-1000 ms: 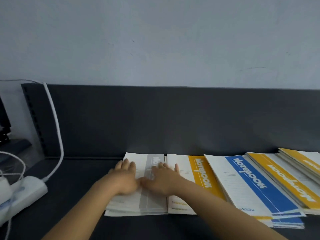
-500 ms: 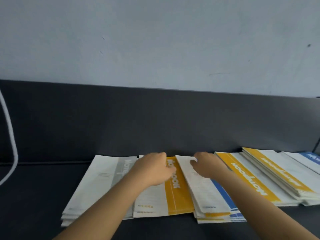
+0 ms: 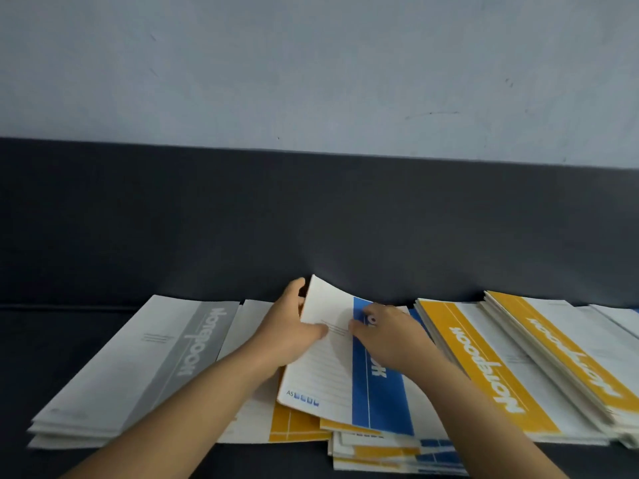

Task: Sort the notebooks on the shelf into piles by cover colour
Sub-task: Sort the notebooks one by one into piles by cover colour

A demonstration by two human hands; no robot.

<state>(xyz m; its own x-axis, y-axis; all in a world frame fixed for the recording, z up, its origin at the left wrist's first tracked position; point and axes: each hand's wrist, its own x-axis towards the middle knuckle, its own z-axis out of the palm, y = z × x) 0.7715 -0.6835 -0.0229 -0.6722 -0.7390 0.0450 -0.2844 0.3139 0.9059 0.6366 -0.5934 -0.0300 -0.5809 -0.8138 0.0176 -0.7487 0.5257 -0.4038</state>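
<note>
Beside the grey notebook pile (image 3: 138, 368), left hand (image 3: 287, 337) grips the blue notebook (image 3: 377, 399); right hand (image 3: 390, 340) presses flat on it.

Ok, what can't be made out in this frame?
All head view.
1. Title on the blue notebook: middle letters covered by the right hand.
2. The yellow notebook beneath it: mostly hidden by that cover and the left hand.
3. The stack underneath: count unclear, only edges show.
4. The far-right pile: cut off by the frame edge, colour unreadable.

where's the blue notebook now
Head view, centre: blue notebook gripped by left hand, right hand resting on it, over a yellow notebook, right of the grey pile.
</note>
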